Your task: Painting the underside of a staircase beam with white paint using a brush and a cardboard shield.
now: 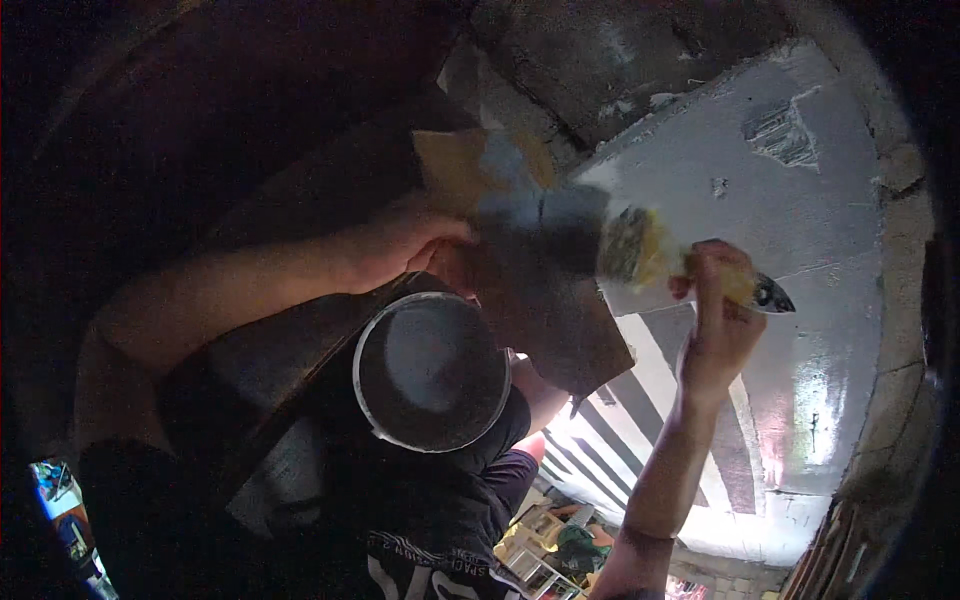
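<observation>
The right hand [722,325] clasps the brush [650,245] crosswise before the grey wall [720,215], bristles pointing left toward the board [560,320] that the left hand [415,245], well apart, grips by its left side.

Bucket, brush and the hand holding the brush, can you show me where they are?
Bucket [377,430]: head view, pale rim.
Brush [628,247]: head view, bristles.
Right hand [724,312]: head view, its middle.

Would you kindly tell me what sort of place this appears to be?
Probably a dim space under renovation or decoration, perhaps indoors: it shows a large, patchy pale wall, a bucket, and a wide brush in the right hand.
</observation>
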Demonstrator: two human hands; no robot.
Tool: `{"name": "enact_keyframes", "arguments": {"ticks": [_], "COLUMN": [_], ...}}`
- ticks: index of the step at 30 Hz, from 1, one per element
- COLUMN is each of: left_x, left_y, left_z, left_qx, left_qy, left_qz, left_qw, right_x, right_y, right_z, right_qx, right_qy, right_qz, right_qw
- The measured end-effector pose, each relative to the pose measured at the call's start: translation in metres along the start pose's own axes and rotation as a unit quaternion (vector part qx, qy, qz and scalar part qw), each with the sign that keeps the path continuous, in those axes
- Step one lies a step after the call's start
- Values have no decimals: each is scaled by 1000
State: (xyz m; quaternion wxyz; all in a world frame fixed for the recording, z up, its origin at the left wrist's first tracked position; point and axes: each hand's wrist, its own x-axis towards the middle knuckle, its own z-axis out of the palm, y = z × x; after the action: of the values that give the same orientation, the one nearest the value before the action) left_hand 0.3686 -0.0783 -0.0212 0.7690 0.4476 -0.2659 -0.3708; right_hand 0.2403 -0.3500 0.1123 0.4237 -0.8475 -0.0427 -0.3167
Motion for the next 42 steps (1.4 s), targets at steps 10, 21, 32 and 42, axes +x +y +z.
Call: {"name": "enact_keyframes", "arguments": {"ticks": [10, 21, 32, 42], "left_x": [5, 7, 16, 10], "left_y": [-4, -10, -23, -20], "left_z": [-4, -7, -21, -26], "left_qx": [31, 52, 38, 108], "left_qy": [24, 28, -12, -40], "left_qz": [-47, -25, 22, 62], "left_qw": [998, 998, 999, 991], "right_x": [-26, -23, -13, -17], "right_y": [22, 32, 34, 50], "right_z": [-5, 1, 7, 0], "right_qx": [13, 13, 42, 86], "right_qy": [53, 106, 116, 152], "right_qz": [-10, -59, -35, -1], "right_qw": [998, 992, 992, 985]}}
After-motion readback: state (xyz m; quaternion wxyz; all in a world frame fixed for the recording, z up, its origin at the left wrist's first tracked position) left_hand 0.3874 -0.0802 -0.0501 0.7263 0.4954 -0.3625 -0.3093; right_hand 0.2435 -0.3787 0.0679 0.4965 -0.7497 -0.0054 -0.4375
